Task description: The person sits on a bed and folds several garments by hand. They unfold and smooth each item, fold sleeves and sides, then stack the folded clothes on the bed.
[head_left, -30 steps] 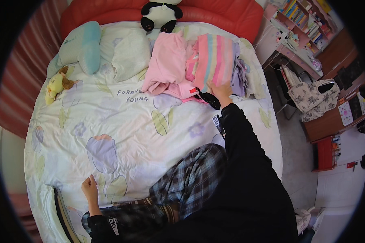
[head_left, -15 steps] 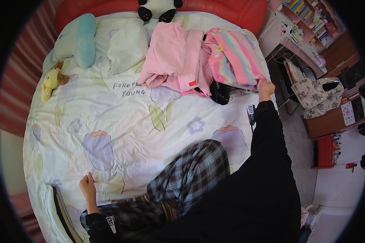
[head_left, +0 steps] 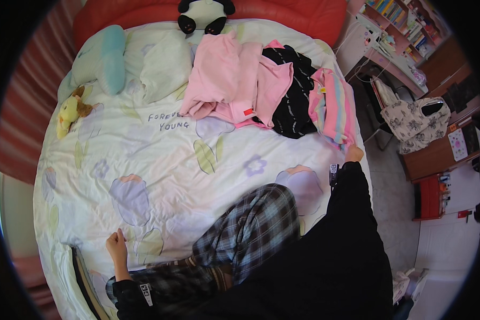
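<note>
My right hand (head_left: 354, 154) is closed on the lower edge of a pink, yellow and blue striped sweater (head_left: 333, 104) at the right side of the bed. The sweater hangs bunched and stretched from my fingers. Left of it lies a black garment (head_left: 295, 96) with thin white markings, partly under pink clothing (head_left: 218, 80) that has a small red tag. Near my bent leg at the lower left, my left hand (head_left: 116, 246) is curled above the bedding, with nothing visible in it.
A floral sheet (head_left: 160, 154) covers the bed. At its far side are a pale green cloth (head_left: 167, 69), a teal and white pillow (head_left: 109, 61), a panda plush (head_left: 204, 16) and a yellow plush (head_left: 72, 112). A chair with a patterned bag (head_left: 416, 122) stands beyond the right edge.
My right hand has pulled the striped sweater toward me and to the right, off the pile, uncovering the black garment. My left hand has barely moved.
</note>
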`<state>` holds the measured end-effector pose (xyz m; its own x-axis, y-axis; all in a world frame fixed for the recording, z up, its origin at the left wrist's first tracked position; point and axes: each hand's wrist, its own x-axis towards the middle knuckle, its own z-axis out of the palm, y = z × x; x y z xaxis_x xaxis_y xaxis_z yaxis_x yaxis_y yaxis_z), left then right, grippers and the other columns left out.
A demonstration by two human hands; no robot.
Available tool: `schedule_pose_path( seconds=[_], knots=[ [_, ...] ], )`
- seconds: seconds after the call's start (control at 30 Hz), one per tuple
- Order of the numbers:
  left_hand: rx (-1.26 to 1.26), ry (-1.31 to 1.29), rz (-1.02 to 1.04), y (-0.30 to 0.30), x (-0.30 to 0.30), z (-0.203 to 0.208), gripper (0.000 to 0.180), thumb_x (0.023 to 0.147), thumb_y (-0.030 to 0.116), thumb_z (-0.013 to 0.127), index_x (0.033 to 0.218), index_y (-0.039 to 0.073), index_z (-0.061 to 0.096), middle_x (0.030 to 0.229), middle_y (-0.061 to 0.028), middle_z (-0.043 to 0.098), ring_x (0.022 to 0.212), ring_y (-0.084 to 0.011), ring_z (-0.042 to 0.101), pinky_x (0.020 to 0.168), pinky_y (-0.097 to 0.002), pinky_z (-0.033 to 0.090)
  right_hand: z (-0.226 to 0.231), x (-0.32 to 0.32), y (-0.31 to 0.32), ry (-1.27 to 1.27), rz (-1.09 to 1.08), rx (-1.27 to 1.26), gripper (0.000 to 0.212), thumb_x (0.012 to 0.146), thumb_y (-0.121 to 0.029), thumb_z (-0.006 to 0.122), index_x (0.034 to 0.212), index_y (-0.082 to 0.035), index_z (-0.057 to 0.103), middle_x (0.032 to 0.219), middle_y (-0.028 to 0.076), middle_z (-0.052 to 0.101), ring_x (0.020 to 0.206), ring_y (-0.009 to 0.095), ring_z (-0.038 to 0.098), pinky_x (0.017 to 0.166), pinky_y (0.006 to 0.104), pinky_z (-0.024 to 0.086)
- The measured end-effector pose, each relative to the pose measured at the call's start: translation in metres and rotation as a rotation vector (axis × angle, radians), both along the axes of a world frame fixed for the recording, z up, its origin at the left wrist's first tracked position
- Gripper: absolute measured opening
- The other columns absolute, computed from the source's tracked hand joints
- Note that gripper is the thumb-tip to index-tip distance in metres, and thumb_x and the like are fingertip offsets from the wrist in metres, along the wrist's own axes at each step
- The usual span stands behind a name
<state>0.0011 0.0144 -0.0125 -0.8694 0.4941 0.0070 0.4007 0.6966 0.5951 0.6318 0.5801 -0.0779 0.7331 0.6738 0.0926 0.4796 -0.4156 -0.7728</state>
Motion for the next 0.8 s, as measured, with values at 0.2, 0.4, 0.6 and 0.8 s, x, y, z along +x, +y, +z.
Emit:
schedule_pose_path(
  seconds=[0.2, 0.4, 0.6, 0.8],
  knots=[
    [0.001, -0.03, -0.017, 0.002, 0.003, 0.003, 0.044, 0.086, 0.023, 0.052, 0.051, -0.002, 0.044, 0.042, -0.0032, 0.032, 0.044, -0.0093, 0.029, 0.045, -0.0309, 0.025, 0.006, -0.016, -0.009, 0.746, 0.171, -0.08, 0.052, 0.075, -0.045, 0.063, 0.104, -0.002, 0.054, 0.095, 0.009, 0.057, 0.079, 0.021, 0.056, 0.061, 0.0446, 0.042],
    [0.018, -0.048, -0.042, 0.002, 0.003, 0.003, 0.042, 0.086, 0.021, 0.052, 0.051, -0.001, 0.047, 0.042, -0.0026, 0.035, 0.043, -0.0085, 0.031, 0.044, -0.029, 0.026, 0.024, -0.047, -0.032, 0.583, 0.364, -0.089, 0.046, 0.069, -0.035, 0.07, 0.099, -0.002, 0.058, 0.091, 0.01, 0.06, 0.078, 0.023, 0.057, 0.062, 0.0458, 0.041],
    [-0.023, -0.033, -0.038, 0.002, 0.004, 0.003, 0.042, 0.085, 0.023, 0.053, 0.052, -0.001, 0.048, 0.042, -0.0034, 0.035, 0.043, -0.0088, 0.032, 0.044, -0.0294, 0.027, 0.039, -0.041, -0.019, 0.542, 0.294, 0.03, 0.031, 0.064, -0.007, 0.066, 0.09, 0.005, 0.055, 0.078, 0.009, 0.058, 0.064, 0.019, 0.056, 0.053, 0.0309, 0.044],
    [0.008, -0.037, -0.059, 0.001, 0.002, 0.003, 0.041, 0.085, 0.024, 0.053, 0.053, -0.002, 0.049, 0.043, -0.0041, 0.035, 0.044, -0.0091, 0.031, 0.045, -0.0306, 0.027, 0.066, -0.041, -0.025, 0.607, 0.269, 0.218, 0.024, 0.067, -0.01, 0.062, 0.086, -0.001, 0.052, 0.069, 0.005, 0.055, 0.056, 0.011, 0.05, 0.046, 0.0278, 0.037]
  ],
)
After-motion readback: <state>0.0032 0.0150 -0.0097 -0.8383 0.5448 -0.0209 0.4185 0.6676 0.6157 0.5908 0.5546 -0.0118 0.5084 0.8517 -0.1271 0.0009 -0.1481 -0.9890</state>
